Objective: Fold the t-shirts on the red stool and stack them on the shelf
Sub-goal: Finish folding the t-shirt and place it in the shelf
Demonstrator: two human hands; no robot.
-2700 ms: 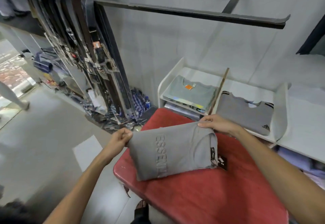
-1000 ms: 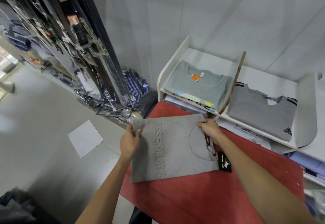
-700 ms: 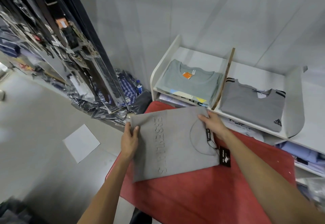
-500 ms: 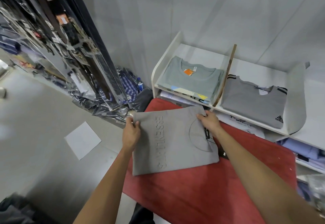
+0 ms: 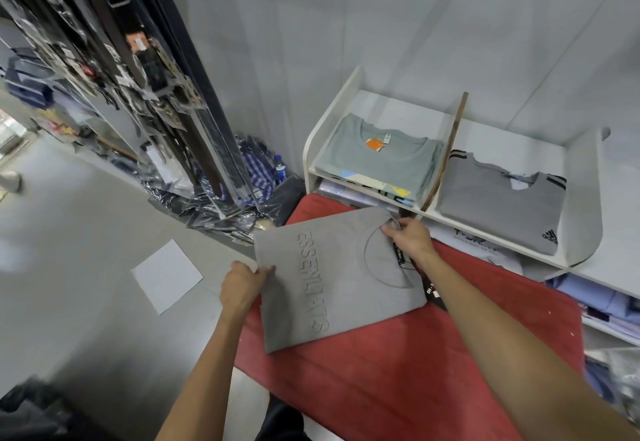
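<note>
Fingers (image 5: pixel 266 271) of my left hand (image 5: pixel 242 284) curl round the left edge of the folded grey t-shirt (image 5: pixel 332 278), thumb on top, gripping it partway down that side; half a second ago this hand held the far left corner, so it has slid toward me along the edge. The shirt lies flat on the red stool (image 5: pixel 415 364), its raised lettering running away from me, and its left part overhangs the stool's edge above the floor. It sits much where it did, turned only slightly.

My right hand (image 5: pixel 410 239) is at the shirt's far right corner by the collar, fingertips (image 5: pixel 389 229) pinching a small fold of cloth, where earlier the hand rested flatter on the collar. A black hang tag (image 5: pixel 433 293) peeps out beside my right wrist.

Beyond the stool stands the white shelf (image 5: pixel 332 108). Its left compartment holds a stack topped by a pale green t-shirt (image 5: pixel 377 160); the right compartment holds a grey t-shirt with black stripes (image 5: pixel 495 208).
</note>
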